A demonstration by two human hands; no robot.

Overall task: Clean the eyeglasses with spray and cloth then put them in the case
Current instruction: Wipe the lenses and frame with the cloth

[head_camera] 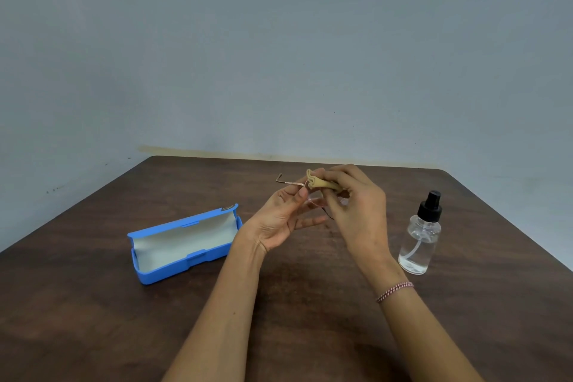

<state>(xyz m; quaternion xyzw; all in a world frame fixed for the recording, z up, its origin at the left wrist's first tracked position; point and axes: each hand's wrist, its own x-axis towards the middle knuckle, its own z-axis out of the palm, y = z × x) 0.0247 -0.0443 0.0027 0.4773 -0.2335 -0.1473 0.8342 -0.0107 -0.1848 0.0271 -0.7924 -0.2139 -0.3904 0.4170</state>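
The case (pixel 173 273) is showing bright blue outside, with a pale grey-white lining. The cloth (pixel 321 183) is looking tan, and the eyeglasses (pixel 293 183) are glinting coppery pink along one thin arm, darkening at its tip. The spray bottle (pixel 420 242) is standing clear under a black cap. The table (pixel 93 304) is showing dark brown wood grain, the wall (pixel 279 40) is reading flat grey-blue, and a bracelet (pixel 394 291) is showing a red-and-white braid.
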